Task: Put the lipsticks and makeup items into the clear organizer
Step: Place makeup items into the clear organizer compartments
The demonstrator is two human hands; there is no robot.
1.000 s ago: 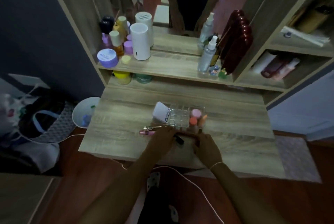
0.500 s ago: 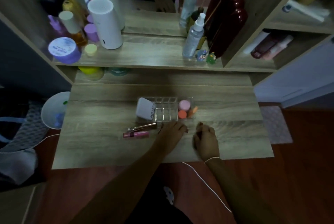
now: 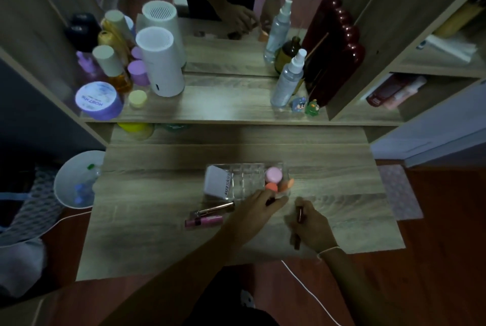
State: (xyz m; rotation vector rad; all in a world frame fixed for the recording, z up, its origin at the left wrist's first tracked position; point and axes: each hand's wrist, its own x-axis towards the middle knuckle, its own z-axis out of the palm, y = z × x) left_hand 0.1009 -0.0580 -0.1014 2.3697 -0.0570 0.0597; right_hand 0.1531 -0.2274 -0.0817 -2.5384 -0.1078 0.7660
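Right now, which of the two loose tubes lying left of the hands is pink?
The pink tube, nearer the table's front edge; the metallic tube lies just behind it.

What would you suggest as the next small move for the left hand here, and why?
Probably lower the dark lipstick in the left hand into an empty cell of the clear organizer. That hand already sits at the organizer's near edge, its middle cells look empty, and the right hand holds another dark red stick that should go in next.
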